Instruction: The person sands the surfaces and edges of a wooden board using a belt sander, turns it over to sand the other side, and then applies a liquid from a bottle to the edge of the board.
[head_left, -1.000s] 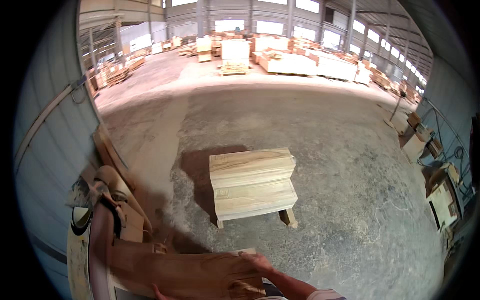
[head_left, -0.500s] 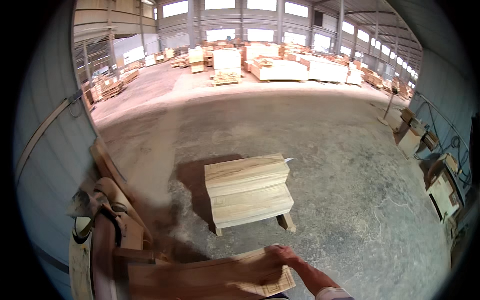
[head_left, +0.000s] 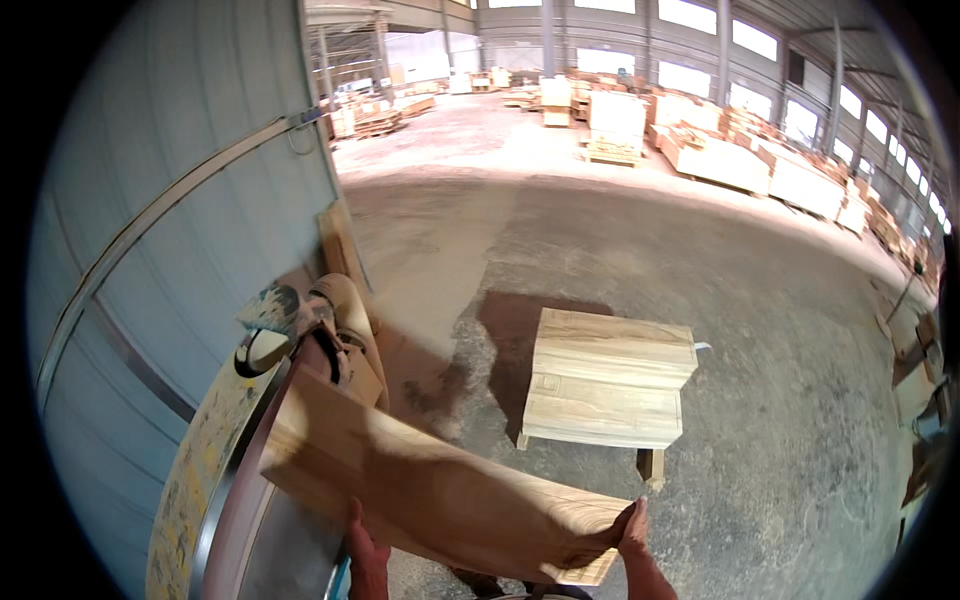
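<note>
A long wooden board (head_left: 440, 490) with visible grain lies slantwise across the lower part of the head view, its left end tilted up. At its lower edge, left of the middle, my left hand (head_left: 366, 558) is closed on it with the thumb up; the other fingers are partly hidden. My right hand (head_left: 634, 532) grips the right end, fingers over the corner. Beside the board's left end stands a sanding machine with a long belt (head_left: 228, 555). The board's far left corner overlaps the belt, but whether they touch I cannot tell.
Ahead, carved pale wooden panels (head_left: 610, 385) rest on a low wooden stand (head_left: 651, 466). A ribbed metal wall (head_left: 180, 230) rises on the left. Stacks of wood (head_left: 615, 125) stand far back in the hall. Boxes and equipment (head_left: 915, 390) line the right side.
The view has swung left. The board has been raised and tilted over beside the sanding machine. My left hand has come into sight at its lower edge; my right hand still holds the right end.
</note>
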